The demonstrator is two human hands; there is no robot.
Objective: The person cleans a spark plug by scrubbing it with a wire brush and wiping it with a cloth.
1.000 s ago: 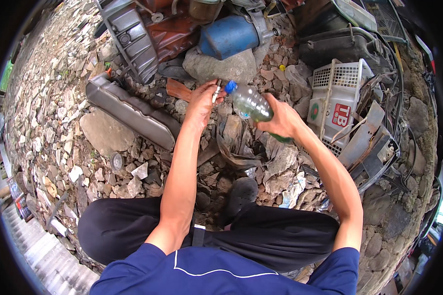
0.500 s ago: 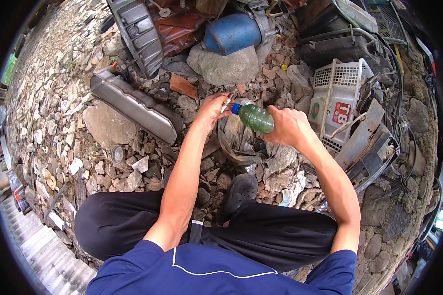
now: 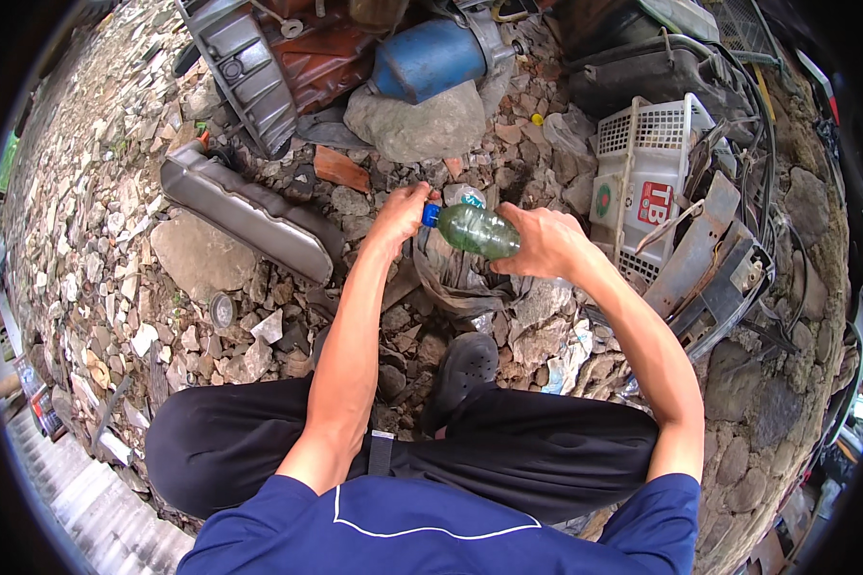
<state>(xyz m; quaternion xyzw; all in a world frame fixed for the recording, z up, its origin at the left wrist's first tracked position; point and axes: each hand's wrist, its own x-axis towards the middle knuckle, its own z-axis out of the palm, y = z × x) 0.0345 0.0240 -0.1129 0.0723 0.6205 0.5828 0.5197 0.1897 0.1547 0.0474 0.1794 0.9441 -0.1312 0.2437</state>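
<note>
My right hand (image 3: 547, 241) is wrapped round the base of a green-tinted plastic bottle (image 3: 472, 230), which lies almost level with its blue cap (image 3: 431, 216) to the left. Close against that cap is my left hand (image 3: 403, 218), its fingers curled. Whatever small thing those fingers hold is mostly hidden. Just behind the bottle a clear plastic piece with a teal mark (image 3: 470, 196) shows. Below the bottle, a dirty grey cloth or plastic sheet (image 3: 448, 287) lies on the stones.
A metal pan-like part (image 3: 249, 206) rests on the rubble at left. Beyond stand a blue metal cylinder (image 3: 430, 62), a boulder (image 3: 417, 120) and a ribbed metal casing (image 3: 237, 72). To the right are a white plastic crate (image 3: 642, 192), metal scraps (image 3: 695, 254) and a black case (image 3: 657, 81).
The bottle has shifted slightly left and come closer to level. My left hand has curled in against the cap; the small whitish piece seen in its fingers before is now hidden.
</note>
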